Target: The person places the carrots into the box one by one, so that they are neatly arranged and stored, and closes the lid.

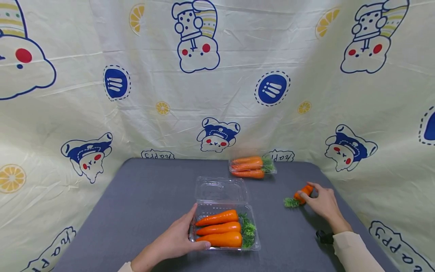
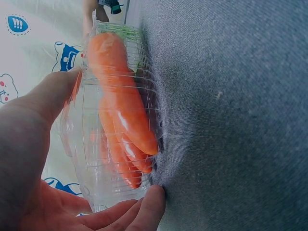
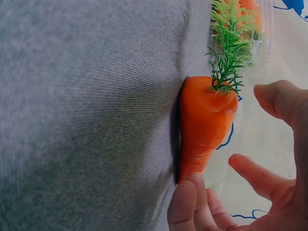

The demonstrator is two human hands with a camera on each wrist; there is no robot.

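Observation:
My left hand (image 1: 178, 236) holds the left side of a clear plastic box (image 1: 255, 241), thumb at its near edge. Its hinged lid (image 1: 221, 189) stands folded back, away from me. Inside lie three orange carrots (image 1: 222, 228), their green tops to the right. My right hand (image 1: 324, 204) is at a single carrot (image 3: 207, 120) lying on the grey cloth, its leafy top pointing left in the head view. In the right wrist view some fingertips (image 3: 185, 197) are by the carrot's narrow end, while the thumb stands apart from it.
A second clear pack of carrots (image 1: 247, 164) sits at the table's far edge, its greens to the right. The grey table (image 1: 153, 192) runs back to a hanging printed sheet (image 1: 142, 124), which also flanks both sides. A black strap piece (image 1: 324, 237) is on my right wrist.

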